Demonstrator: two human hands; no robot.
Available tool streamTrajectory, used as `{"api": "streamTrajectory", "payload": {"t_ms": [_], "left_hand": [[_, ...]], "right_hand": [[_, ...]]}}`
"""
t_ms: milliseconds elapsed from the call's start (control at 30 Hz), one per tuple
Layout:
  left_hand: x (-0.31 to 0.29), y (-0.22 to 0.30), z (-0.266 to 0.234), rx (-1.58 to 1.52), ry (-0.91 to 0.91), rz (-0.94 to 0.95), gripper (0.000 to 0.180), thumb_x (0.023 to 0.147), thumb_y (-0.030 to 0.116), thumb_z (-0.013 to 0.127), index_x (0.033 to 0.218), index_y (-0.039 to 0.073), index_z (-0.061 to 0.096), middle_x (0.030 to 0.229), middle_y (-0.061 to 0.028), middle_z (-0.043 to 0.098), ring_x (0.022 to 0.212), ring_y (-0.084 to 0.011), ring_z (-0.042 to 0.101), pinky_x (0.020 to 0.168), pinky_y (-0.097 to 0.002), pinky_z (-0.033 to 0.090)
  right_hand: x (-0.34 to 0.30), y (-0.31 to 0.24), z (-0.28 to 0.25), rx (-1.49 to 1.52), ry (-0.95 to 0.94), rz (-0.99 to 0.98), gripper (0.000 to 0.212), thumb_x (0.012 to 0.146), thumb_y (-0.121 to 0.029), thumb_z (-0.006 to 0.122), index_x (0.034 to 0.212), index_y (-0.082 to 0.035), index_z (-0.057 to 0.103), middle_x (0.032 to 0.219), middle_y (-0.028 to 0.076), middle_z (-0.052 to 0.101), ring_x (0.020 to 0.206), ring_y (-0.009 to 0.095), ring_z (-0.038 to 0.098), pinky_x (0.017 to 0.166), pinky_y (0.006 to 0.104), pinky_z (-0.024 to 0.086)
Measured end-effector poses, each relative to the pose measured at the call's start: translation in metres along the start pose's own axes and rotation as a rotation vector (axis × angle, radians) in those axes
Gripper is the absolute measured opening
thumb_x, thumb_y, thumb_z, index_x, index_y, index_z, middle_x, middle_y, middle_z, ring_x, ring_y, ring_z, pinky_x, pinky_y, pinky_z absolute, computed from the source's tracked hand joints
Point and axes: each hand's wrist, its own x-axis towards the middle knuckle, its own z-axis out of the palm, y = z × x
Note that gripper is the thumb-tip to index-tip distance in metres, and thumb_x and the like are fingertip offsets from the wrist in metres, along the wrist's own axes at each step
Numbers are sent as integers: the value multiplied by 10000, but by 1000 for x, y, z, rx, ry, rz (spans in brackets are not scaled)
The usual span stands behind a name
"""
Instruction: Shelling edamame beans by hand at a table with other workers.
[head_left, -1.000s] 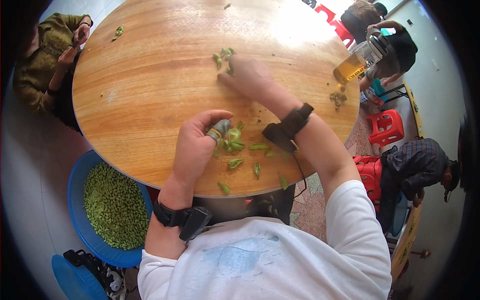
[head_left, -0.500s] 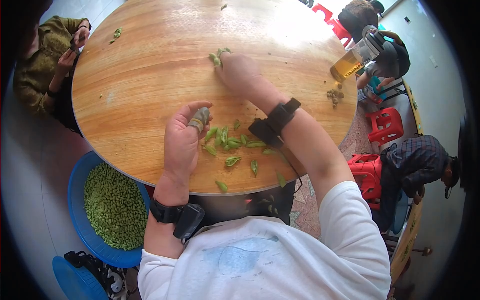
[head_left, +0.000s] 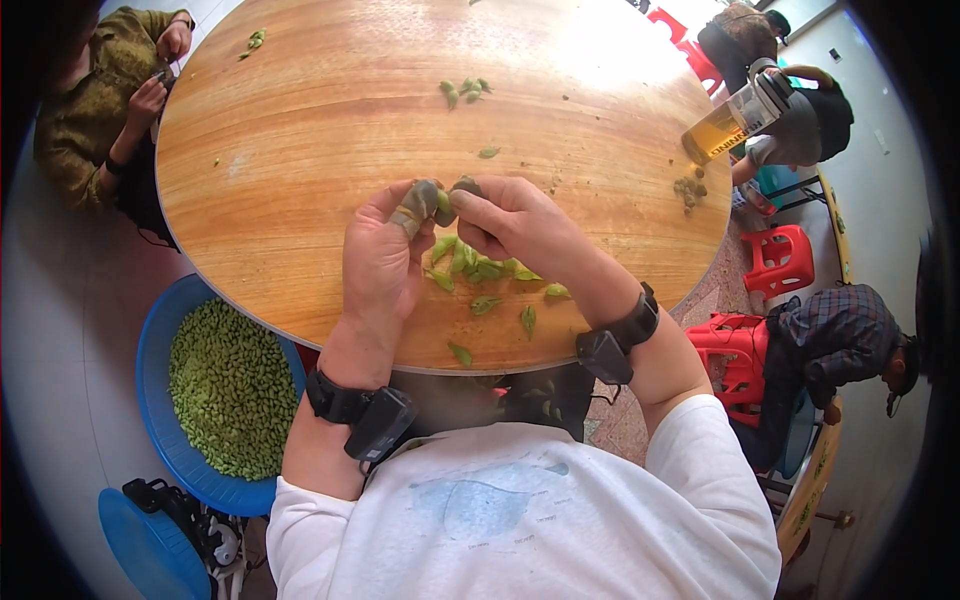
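Over the near half of the round wooden table [head_left: 290, 190], my two hands meet at a green bean pod [head_left: 443, 205]. My left hand [head_left: 378, 268], with a worn grey cover [head_left: 414, 208] on its thumb, is closed on one side of the pod. My right hand [head_left: 535, 228] pinches the other side, a dark cover showing at its fingertips. The fingers hide much of the pod. Just below the hands lies a loose group of green pods [head_left: 466, 260], with several single ones scattered nearer the table edge. Farther off sit a small cluster of pods [head_left: 466, 91] and a lone pod [head_left: 488, 152].
A blue basin [head_left: 152, 365] full of shelled green beans [head_left: 230, 390] stands at the left below the table edge. On the table's right are a bottle [head_left: 722, 127] of amber liquid and small brown crumbs [head_left: 688, 192]. Other people sit left and right, near red stools [head_left: 778, 260].
My right hand has come back from the far pod cluster to my left hand. A pod is now gripped between them, and the far cluster lies uncovered.
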Motion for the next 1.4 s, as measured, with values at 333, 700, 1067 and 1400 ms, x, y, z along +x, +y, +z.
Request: {"api": "streamTrajectory", "payload": {"t_ms": [333, 700, 1067, 1400], "left_hand": [[-1, 0, 6, 295, 119, 127, 155, 840, -4, 537, 974, 39, 603, 864, -17, 630, 719, -65, 556, 561, -181, 407], [-7, 3, 16, 138, 14, 15, 146, 857, 49, 574, 1003, 49, 577, 908, 1, 596, 722, -69, 527, 677, -195, 466], [-5, 1, 21, 513, 16, 72, 357, 761, -124, 390, 968, 6, 651, 910, -30, 630, 782, -79, 564, 696, -200, 462], [-9, 3, 25, 459, -80, -95, 325, 821, -92, 451, 1082, 13, 614, 892, -7, 594, 756, -25, 521, 613, -140, 401]], "right_hand": [[-3, 0, -2, 253, -161, 82, 216, 946, -187, 454, 804, -43, 529, 653, -13, 495, 507, 54, 409, 443, 201, 317], [0, 11, 1, 65, 29, -67, 180, 917, -176, 522, 792, -55, 568, 602, -54, 455, 495, 22, 374, 424, 185, 279], [100, 5, -97, -682, 367, -371, 237, 866, -221, 509, 947, -37, 634, 759, 109, 584, 636, 202, 539, 627, 329, 462], [129, 12, -113, -1087, 422, -285, 175, 768, -137, 538, 817, 24, 588, 834, 237, 620, 821, 409, 586, 735, 441, 474]]}}
